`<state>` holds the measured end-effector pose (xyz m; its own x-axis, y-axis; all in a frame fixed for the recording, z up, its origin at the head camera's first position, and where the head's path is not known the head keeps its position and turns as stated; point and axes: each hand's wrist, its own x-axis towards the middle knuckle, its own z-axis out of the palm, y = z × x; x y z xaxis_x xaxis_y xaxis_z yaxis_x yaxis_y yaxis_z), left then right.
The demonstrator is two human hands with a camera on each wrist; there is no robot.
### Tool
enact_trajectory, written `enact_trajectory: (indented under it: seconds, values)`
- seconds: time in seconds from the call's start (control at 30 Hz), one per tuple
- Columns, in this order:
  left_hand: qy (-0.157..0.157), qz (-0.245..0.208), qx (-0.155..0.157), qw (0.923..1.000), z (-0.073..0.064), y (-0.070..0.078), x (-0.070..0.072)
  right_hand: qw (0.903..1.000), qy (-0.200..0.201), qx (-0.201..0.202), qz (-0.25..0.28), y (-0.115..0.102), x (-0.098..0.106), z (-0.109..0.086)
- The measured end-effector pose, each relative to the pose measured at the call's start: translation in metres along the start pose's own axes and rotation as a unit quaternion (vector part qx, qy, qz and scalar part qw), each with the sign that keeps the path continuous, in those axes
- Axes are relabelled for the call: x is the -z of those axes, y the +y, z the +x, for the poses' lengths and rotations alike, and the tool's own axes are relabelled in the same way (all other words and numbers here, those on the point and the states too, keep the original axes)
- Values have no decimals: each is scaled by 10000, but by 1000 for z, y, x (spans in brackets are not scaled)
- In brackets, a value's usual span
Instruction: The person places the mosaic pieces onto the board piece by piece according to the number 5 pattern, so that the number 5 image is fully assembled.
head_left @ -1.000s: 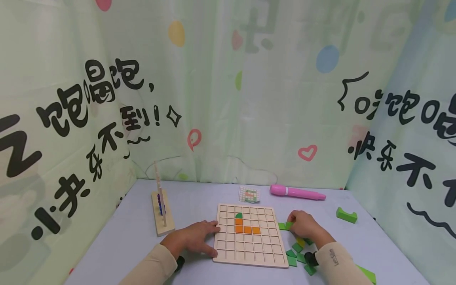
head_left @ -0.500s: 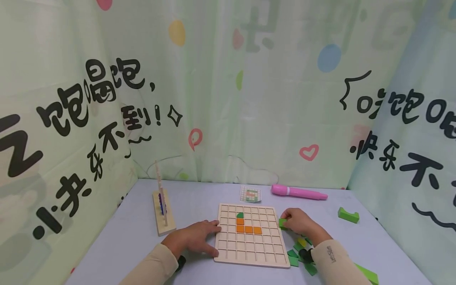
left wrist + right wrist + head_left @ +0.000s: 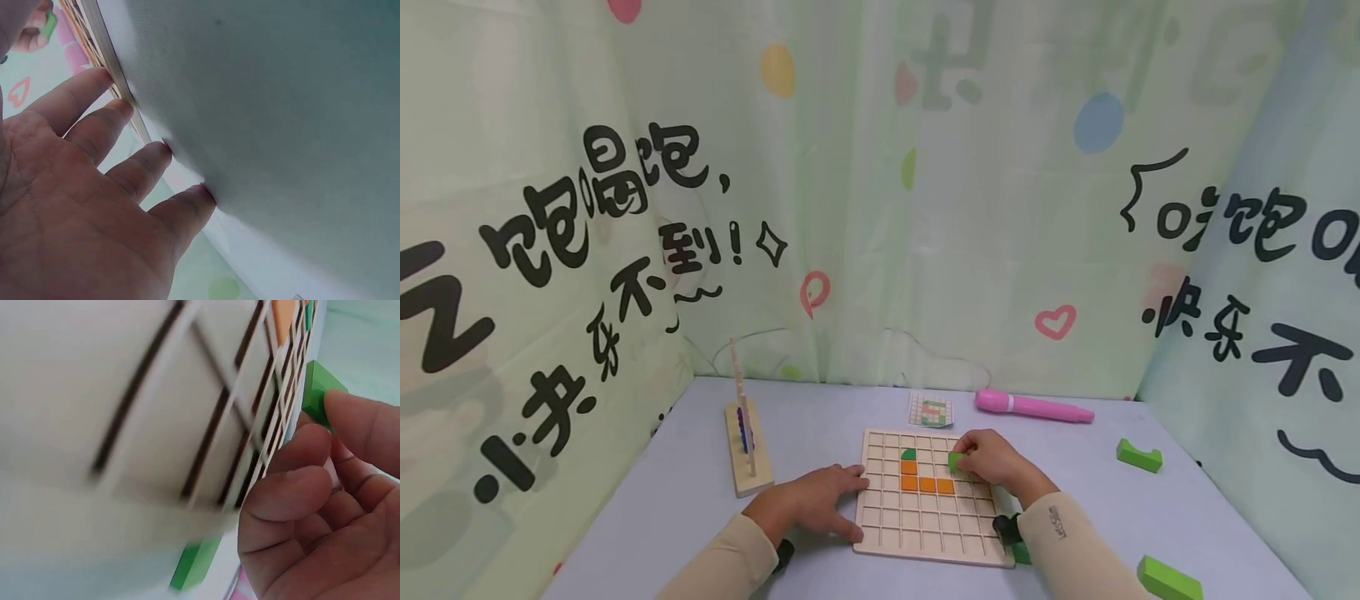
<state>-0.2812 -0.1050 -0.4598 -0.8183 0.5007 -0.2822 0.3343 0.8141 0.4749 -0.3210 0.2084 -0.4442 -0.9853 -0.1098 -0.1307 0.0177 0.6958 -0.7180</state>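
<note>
A wooden grid board lies on the table, with several orange square tiles and one dark green rounded tile in its cells. My left hand rests at the board's left edge; in the left wrist view its straight, spread fingers touch that edge and the tabletop. Over the board's upper right, my right hand pinches a light green square tile between thumb and fingers. Another green tile shows beyond the board's edge in the right wrist view.
Behind the board lie a small pattern card and a pink marker-shaped stick. Green blocks are at the right, one arched. On the left stands a wooden stand with an upright panel. The right forearm covers loose tiles beside the board.
My right hand took hold of the light green tile beside the board's right edge and carried it left, over the board's upper right cells. My left hand stays at the left edge.
</note>
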Motion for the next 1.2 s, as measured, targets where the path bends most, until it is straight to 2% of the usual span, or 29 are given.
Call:
enact_trajectory:
  seconds: [0.3,0.5,0.57,0.73,1.0,1.2]
  values:
    - [82,67,-13,9999,-1,-1,2,9987,2,344,-385,-23,-20,26]
    - [112,132,-184,9997,-2,3,2,9979,-11,91,-639,-26,-29,35]
    - [98,107,-155,9998,-3,4,2,9980,-32,30,-625,-26,-30,37]
    - [70,93,-34,9999,-3,3,2,9973,-31,179,-716,-26,-34,38]
    - [77,78,19,9999,-2,3,1,9903,88,319,-1349,-26,-38,37]
    - [94,109,88,9999,1,3,0,9891,41,208,-1454,-30,-36,34]
